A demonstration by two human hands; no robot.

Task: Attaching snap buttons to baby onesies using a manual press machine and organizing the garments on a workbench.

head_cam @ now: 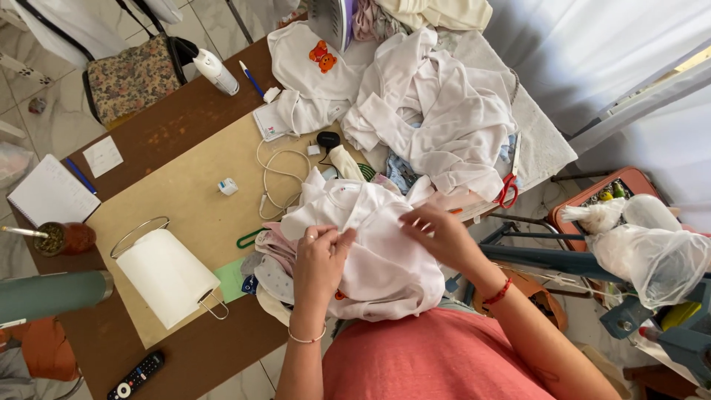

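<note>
A person's left hand (pixel 320 255) pinches a fold of a small pale pink cotton baby garment (pixel 378 252), lying on a clothes heap at the brown wooden table's (pixel 170 122) near edge. The right hand (pixel 438 231) grips its upper edge beside red-handled scissors (pixel 508 189).

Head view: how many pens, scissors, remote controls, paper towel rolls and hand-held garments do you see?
Blue pens: 2
Red scissors: 1
Remote control: 1
Paper towel roll: 1
White garment held by left hand and right hand: 1
Total: 6
</note>
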